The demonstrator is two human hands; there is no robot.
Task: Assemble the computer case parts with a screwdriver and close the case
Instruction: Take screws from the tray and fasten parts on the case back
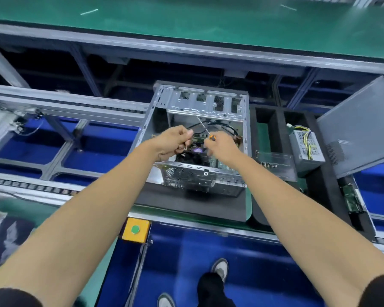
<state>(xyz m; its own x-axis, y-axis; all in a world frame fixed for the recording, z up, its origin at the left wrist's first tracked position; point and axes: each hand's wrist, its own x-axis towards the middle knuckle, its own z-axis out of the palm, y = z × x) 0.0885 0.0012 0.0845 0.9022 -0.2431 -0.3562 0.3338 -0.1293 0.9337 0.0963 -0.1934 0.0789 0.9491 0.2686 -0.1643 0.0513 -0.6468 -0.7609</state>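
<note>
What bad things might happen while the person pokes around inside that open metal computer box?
The thin-shafted orange-handled screwdriver in the right hand could slip and scratch the parts inside the open silver computer case. Whatever small thing the left hand pinches might drop in. The leaning grey side panel could slide.

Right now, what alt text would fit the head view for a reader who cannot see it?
Both hands work over an open computer case: the right hand holds an orange-handled screwdriver, the left hand is curled beside it. A power supply and the side panel wait to the right.
</note>
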